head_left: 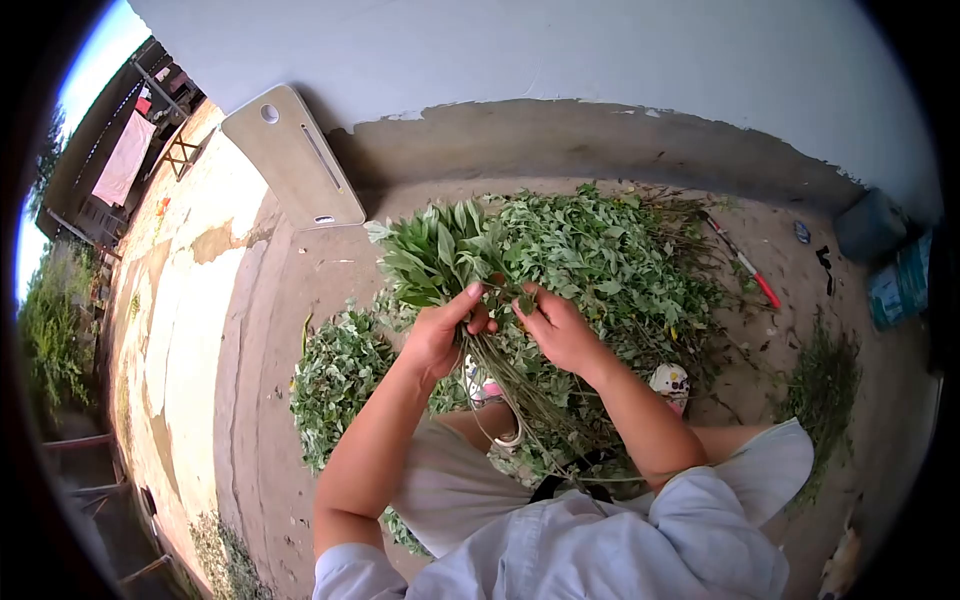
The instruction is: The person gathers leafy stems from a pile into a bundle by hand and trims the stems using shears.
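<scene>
My left hand is closed around the stems of a bunch of leafy green plants. The leaves fan out above the fist, and long thin stems hang down below it toward my lap. Close beside it, my right hand pinches a small leafy sprig between thumb and fingers, near the bunch's edge. Behind the hands spreads a large heap of cut leafy plants. A smaller pile of the same greens lies to the left, near my knee.
A beige board with cut-outs leans against the wall. On the ground at the right lies a sickle-like tool with a red handle. Further right are a dark container, a teal bag and another plant bundle.
</scene>
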Demonstrator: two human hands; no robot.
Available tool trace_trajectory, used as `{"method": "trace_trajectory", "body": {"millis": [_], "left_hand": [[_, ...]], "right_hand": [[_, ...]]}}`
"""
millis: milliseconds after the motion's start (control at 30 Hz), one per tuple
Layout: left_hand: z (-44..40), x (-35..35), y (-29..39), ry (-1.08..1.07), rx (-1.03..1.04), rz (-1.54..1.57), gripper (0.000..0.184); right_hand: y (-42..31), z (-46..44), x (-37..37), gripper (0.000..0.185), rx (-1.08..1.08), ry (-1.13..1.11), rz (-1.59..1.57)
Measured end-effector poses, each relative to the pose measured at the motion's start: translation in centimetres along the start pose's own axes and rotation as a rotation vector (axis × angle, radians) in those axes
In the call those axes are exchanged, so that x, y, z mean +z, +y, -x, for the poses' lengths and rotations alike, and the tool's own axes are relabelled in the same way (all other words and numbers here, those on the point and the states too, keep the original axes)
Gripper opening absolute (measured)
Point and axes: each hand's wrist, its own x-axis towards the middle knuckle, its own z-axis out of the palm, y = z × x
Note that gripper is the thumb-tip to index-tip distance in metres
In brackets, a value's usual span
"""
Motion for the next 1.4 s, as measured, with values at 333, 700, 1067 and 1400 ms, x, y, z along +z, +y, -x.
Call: {"method": "trace_trajectory", "body": {"millis": [333, 700, 1067, 1400], "left_hand": [[0.2, 0.6, -1.7, 0.243, 0.135, -0.157, 0.012], [0.5, -3.4, 0.3, 0.277, 0.033, 0.116, 0.018], [3.1, -6.1, 2.0, 0.409, 0.173, 0.031, 0.019], [3.5, -7.6, 2.7, 0.389, 0.206, 0.052, 0.019]], "right_hand": [[4.0, -0.2, 1.9, 0.015, -0.355, 0.059, 0.931], [7.7, 1.3, -5.7, 0.074, 0.218, -0.032, -0.449], [21.0, -0.1, 0.3, 0.023, 0.541, -0.209, -0.207], [33.6, -7.5, 12.5, 0.026, 0.989, 0.175, -0.57]]}}
